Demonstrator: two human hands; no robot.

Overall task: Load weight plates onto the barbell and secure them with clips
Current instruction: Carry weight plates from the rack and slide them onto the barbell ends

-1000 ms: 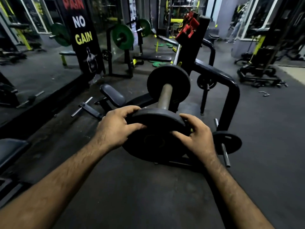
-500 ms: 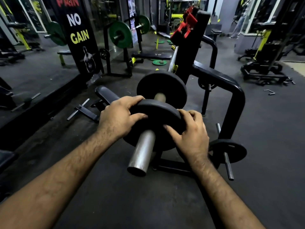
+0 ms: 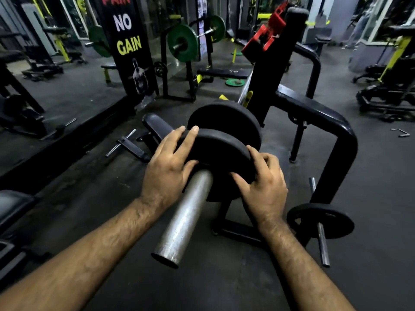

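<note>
Nearest, the barbell sleeve [image 3: 187,214] juts out over dark rubber floor [image 3: 224,283]. The left hand [image 3: 167,173] presses straight fingers on the near black plate [image 3: 221,158], the right hand [image 3: 265,187] curls around its rim; it touches a second plate [image 3: 226,117]. Beyond stand a black rack [image 3: 332,122] and a banner [image 3: 126,41].

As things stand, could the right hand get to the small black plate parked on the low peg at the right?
Probably yes. The small black plate sits just beside the right hand, with nothing between them. But that hand is now gripping the near plate on the barbell sleeve, so it must let go first.
</note>
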